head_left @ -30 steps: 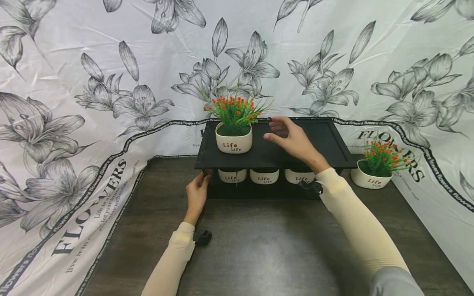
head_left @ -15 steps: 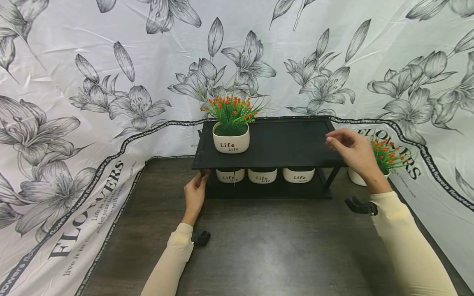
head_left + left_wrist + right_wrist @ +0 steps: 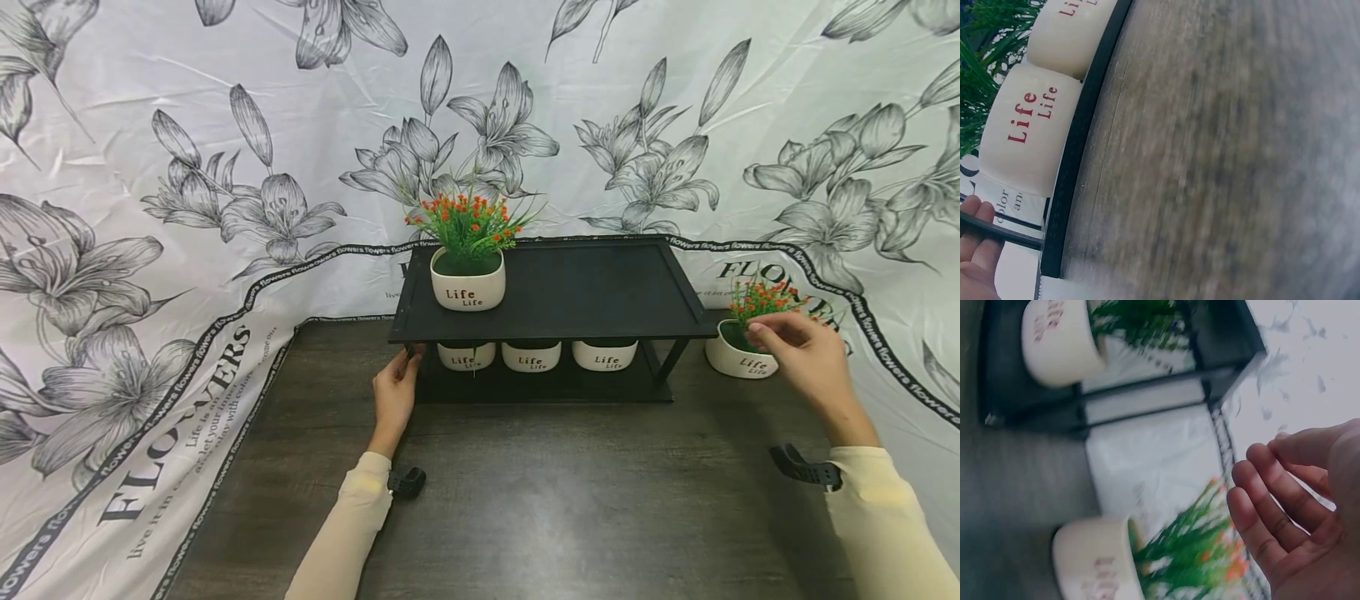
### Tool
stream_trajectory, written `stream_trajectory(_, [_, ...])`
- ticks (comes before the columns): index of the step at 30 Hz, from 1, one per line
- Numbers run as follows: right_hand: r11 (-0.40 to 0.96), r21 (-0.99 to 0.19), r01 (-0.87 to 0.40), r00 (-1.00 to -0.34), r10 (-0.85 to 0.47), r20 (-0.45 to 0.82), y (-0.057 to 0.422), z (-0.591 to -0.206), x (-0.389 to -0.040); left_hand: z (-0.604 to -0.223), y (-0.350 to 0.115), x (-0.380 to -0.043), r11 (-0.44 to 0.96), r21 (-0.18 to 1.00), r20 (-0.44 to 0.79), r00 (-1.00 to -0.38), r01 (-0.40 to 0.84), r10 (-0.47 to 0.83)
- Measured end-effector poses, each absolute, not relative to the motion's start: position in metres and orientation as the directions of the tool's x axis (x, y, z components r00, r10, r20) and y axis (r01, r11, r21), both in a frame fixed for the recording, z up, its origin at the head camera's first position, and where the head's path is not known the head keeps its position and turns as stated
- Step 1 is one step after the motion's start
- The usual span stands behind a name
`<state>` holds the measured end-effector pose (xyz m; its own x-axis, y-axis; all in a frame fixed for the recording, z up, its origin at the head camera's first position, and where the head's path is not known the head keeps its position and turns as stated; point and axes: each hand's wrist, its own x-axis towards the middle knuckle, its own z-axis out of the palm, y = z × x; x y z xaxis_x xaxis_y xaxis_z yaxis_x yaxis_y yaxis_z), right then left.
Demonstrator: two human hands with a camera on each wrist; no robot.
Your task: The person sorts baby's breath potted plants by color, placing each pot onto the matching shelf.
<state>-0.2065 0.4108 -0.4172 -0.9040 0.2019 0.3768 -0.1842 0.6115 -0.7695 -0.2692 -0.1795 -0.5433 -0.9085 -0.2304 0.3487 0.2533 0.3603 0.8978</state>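
Observation:
My left hand (image 3: 394,390) grips the left front leg (image 3: 1013,236) of a black two-tier shelf (image 3: 600,287). Beside the shelf's right end, a white "Life" pot with an orange-flowered plant (image 3: 738,357) stands on the table. My right hand (image 3: 813,371) hovers at that plant, partly covering it in the head view. The right wrist view shows its fingers loosely bent, apart from the pot, with nothing between them. On the shelf's top board, toward the left, sits another flowering pot (image 3: 468,287).
Several matching pots (image 3: 532,356) stand in a row on the lower tier, their plants mostly hidden by the top board. A dark wood-grain table (image 3: 510,492) lies in front. White flower-printed fabric (image 3: 300,100) hangs behind and along the sides.
My right hand has moved right, from over the top board to the pot beside the shelf. My left hand has kept its grip on the shelf leg.

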Motion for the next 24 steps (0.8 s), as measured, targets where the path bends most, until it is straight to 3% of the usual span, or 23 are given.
stream_trajectory(6, [0.623,-0.774,-0.112,-0.914,0.242,0.326,0.439,-0.442,-0.198,-0.543,-0.180,-0.267,0.387,0.887,0.356,-0.906,0.251,-0.229])
stream_trajectory(13, [0.715,-0.699,0.030,-0.914,0.303,0.271,0.463,-0.472,-0.198,-0.545,-0.180,-0.268,0.387,0.886,0.363,-0.903,0.257,-0.230])
stream_trajectory(24, [0.608,-0.763,0.219,-0.914,0.402,0.058,0.485,-0.513,-0.214,-0.546,-0.181,-0.271,0.380,0.884,0.374,-0.898,0.271,-0.230])
